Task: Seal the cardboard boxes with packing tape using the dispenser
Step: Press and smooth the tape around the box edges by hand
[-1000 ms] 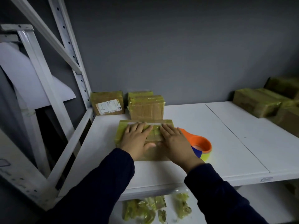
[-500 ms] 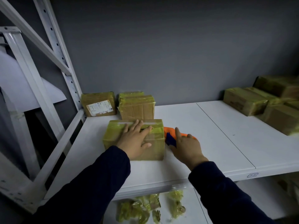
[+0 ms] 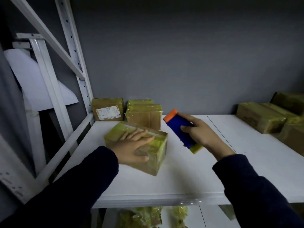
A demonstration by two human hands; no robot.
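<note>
We are pinning the box (image 3: 158,155) under our flat left hand (image 3: 133,147), our right hand (image 3: 200,134) gripping the dispenser (image 3: 177,127) at two o'clock; lowering it probably comes next.

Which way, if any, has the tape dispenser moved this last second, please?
Yes: the tape dispenser has risen off the white shelf, now held up by the right hand.

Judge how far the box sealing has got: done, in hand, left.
Done: the front box already carries yellowish tape, like the boxes behind it. In hand: the left hand lies flat on it; the right hand holds the dispenser raised. Left: probably another strip; I cannot see which seam.
</note>
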